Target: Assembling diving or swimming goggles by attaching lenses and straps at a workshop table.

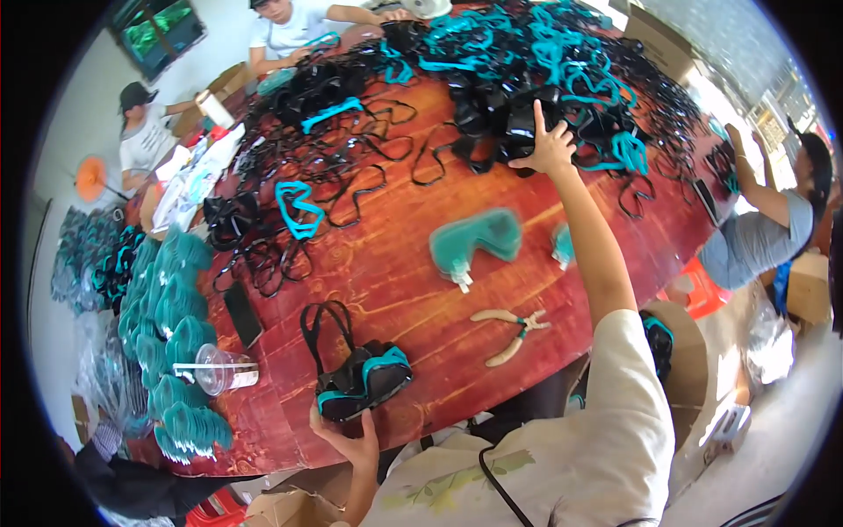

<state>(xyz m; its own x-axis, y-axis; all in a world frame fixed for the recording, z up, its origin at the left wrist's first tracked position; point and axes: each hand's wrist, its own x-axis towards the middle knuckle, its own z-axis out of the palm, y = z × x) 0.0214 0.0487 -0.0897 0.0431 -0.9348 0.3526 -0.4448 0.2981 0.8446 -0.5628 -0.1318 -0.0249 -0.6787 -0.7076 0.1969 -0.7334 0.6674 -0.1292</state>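
Observation:
Near the front edge of the table, my left hand [351, 443] grips the lower edge of a black and turquoise swim mask [364, 382], thumb and fingers apart along it. The mask's black strap loops upward. My right arm stretches far across the table. There, my right hand [551, 147] is open with fingers spread, at the near edge of a pile of black mask parts [479, 119], touching or just over them. Between the hands lie a green mask-shaped lens [476, 241] with a white tab and pliers [512, 334] with pale handles. Another green lens [563, 244] is partly behind my right forearm.
Turquoise frames [544, 44] and black straps [351, 145] heap across the far side. Stacked green lenses [180, 342] line the left edge, beside a plastic cup [219, 369] and a phone [242, 314]. Several other people sit around the table. A red stool [702, 285] stands at right.

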